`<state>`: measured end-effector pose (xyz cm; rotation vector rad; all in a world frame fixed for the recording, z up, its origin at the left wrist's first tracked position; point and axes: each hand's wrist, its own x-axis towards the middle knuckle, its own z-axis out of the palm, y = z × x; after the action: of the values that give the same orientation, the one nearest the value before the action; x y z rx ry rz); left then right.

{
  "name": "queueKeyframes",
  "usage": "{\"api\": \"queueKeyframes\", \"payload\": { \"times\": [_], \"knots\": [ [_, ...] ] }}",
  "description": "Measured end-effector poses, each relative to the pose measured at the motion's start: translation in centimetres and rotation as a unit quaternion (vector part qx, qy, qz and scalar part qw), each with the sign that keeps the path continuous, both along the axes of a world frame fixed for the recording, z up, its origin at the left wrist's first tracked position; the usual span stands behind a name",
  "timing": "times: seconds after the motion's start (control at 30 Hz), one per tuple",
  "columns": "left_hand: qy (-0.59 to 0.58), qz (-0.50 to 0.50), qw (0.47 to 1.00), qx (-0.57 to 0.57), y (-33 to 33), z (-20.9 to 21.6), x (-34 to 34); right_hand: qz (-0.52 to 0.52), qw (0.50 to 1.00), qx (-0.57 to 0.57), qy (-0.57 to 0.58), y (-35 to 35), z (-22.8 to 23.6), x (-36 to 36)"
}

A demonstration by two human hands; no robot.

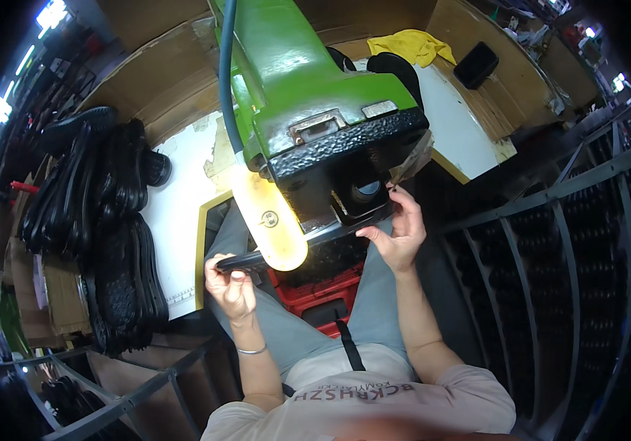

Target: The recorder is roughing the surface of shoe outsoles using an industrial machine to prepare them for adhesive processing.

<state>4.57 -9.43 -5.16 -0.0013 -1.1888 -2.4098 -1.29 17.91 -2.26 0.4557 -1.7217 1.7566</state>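
A black shoe sole [242, 261] lies crosswise under the head of a green machine [330, 103], partly hidden by the machine and its glowing yellow lamp [271, 224]. My left hand [231, 291] grips the sole's left end between thumb and fingers. At the other side, my right hand [403, 234] is curled beside the machine's black lower housing [308, 187], its thumb against the sole's right end. The fingertips of that hand are up near the housing's corner, and part of its grip is hidden.
Stacked black soles [120, 287] stand on the white table [183, 195] to the left. Behind are cardboard walls [161, 73], a yellow cloth [412, 48] and a black tray [476, 65]. A red crate [315, 294] sits between my legs. Metal racks [565, 242] flank me.
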Motion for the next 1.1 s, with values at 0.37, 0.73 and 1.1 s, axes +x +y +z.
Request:
{"api": "queueKeyframes", "payload": {
  "times": [0.37,0.73,1.1],
  "knots": [
    [-0.091,-0.102,0.984,-0.11,-5.8,-6.3,1.4,0.017,0.998,0.055,-0.013,-4.3,-2.4,0.3],
    [0.044,0.08,0.73,-0.678,3.7,4.6,-2.6,0.051,0.993,-0.103,-0.03,-3.0,-1.8,0.8],
    [0.083,0.062,0.7,-0.706,2.4,6.8,-3.0,0.12,0.983,-0.13,-0.042,-3.8,-3.3,0.4]
  ]
}}
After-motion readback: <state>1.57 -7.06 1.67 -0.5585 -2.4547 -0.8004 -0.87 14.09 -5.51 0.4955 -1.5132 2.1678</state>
